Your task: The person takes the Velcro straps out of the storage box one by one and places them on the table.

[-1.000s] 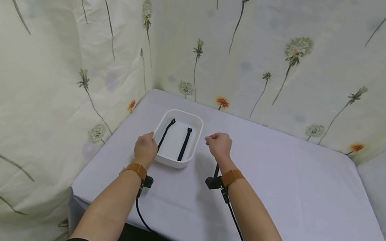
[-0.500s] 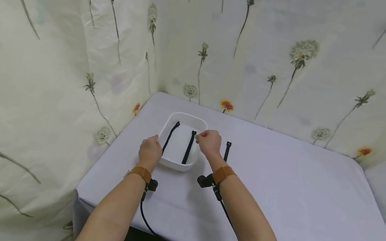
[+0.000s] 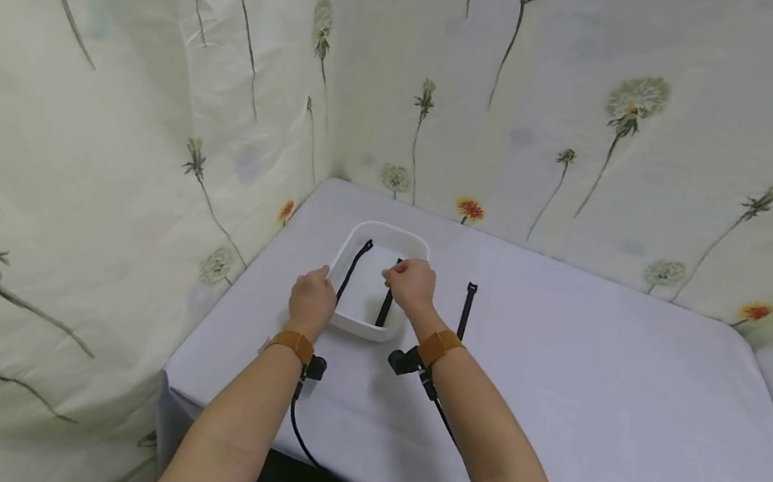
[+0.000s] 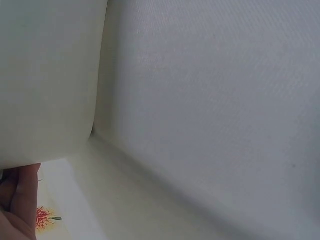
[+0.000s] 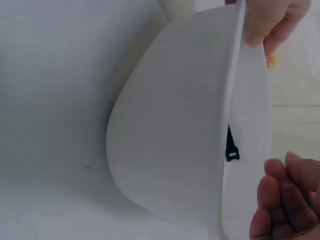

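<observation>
A white tray [image 3: 382,239] stands near the table's left edge, and its outer wall [image 5: 170,125] fills the right wrist view. My left hand [image 3: 312,299] grips its near left rim; the fingers [image 5: 272,22] hook over the edge. Two black straps lie inside: the left strap [image 3: 355,265] in full view, the right strap [image 3: 385,312] mostly under my right hand [image 3: 410,283]. That hand hovers over the tray with its fingers [image 5: 282,197] curled, and no strap shows between them. A strap end [image 5: 231,146] shows inside the tray. A third black strap [image 3: 467,308] lies on the table just right of the tray.
The table [image 3: 598,392] wears a pale lilac cloth. Flower-printed curtains [image 3: 565,118] close it in at the back and left. The table's left edge [image 3: 224,308] runs close beside the tray. Black cables [image 3: 297,421] trail from both wrist cameras toward the near edge.
My right hand has moved left, from beside the tray to over its inside, uncovering the strap on the table. The left hand has stayed on the rim.
</observation>
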The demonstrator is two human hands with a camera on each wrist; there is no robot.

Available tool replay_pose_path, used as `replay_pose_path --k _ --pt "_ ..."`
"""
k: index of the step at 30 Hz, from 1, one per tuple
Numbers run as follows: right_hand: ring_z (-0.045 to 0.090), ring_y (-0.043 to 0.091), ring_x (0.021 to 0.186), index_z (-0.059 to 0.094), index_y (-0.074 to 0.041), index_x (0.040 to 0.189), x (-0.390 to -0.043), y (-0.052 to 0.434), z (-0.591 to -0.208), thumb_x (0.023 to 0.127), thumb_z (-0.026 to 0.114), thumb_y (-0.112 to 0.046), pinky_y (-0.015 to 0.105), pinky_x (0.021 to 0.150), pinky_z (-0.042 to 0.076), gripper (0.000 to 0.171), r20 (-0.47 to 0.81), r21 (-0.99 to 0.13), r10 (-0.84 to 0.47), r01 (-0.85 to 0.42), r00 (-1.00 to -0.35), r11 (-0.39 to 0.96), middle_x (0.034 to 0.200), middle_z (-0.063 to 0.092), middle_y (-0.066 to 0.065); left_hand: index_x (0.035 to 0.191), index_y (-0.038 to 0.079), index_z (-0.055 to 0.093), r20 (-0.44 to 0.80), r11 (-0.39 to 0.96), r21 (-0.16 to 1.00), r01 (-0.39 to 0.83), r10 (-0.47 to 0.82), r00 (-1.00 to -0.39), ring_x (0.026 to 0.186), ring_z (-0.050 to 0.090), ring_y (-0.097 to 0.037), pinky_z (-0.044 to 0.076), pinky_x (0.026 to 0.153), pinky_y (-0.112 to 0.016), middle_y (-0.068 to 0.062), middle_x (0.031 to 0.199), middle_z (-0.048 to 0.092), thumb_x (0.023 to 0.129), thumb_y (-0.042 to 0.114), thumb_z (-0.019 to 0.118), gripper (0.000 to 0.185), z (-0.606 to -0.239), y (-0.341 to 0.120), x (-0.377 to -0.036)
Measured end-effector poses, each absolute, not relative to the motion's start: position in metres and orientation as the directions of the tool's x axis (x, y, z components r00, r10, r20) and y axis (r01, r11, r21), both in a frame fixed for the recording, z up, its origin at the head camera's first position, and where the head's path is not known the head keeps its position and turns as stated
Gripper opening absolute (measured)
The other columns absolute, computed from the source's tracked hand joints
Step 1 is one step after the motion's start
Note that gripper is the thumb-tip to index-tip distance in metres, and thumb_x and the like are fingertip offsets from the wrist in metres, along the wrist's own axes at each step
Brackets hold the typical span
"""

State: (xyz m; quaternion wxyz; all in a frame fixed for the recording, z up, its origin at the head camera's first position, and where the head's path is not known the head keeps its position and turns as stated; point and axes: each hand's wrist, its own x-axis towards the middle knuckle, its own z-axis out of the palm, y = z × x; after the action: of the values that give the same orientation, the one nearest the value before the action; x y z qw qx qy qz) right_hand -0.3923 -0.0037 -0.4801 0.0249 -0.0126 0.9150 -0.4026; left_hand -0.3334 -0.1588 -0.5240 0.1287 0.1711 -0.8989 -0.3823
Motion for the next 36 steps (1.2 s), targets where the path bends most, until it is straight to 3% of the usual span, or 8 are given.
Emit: replay_pose_path --k 5,22,36 --pt "0.063 0.02 0.078 0.079 -0.001 0.094 -0.394 -0.011 -0.484 0.094 0.07 -0.02 0.022 0.056 0.044 0.021 -0.049 -0.722 -0.05 0.0 -0.998 0.692 0.085 0.077 0.01 0.136 0.002 0.06 0.091 0.641 0.736 -0.218 -0.413 -0.906 0.118 0.066 -0.036 0.056 0.097 -0.046 -0.021 0.131 0.066 0.101 0.006 0.053 0.037 -0.525 -0.16 -0.336" --pt "0.069 0.023 0.076 0.077 -0.003 0.088 -0.4 -0.034 -0.5 0.093 0.071 -0.02 0.02 0.052 0.043 0.019 -0.073 -0.696 -0.065 0.005 -0.995 0.718 0.085 0.078 0.01 0.136 0.0 0.06 0.122 0.636 0.75 -0.18 -0.402 -0.908 0.117 0.067 -0.036 0.056 0.096 -0.046 -0.023 0.13 0.066 0.1 0.006 0.055 0.036 -0.52 -0.162 -0.34" --pt "0.058 0.015 0.062 0.077 -0.002 0.081 -0.395 -0.064 -0.526 0.089 0.075 -0.017 0.02 0.052 0.043 0.017 -0.145 -0.66 -0.125 0.002 -0.981 0.752 0.075 0.073 0.009 0.131 0.0 0.064 0.173 0.673 0.721 -0.165 -0.405 -0.898 0.11 0.069 -0.039 0.059 0.091 -0.049 -0.023 0.124 0.069 0.098 0.005 0.058 0.034 -0.532 -0.166 -0.34"
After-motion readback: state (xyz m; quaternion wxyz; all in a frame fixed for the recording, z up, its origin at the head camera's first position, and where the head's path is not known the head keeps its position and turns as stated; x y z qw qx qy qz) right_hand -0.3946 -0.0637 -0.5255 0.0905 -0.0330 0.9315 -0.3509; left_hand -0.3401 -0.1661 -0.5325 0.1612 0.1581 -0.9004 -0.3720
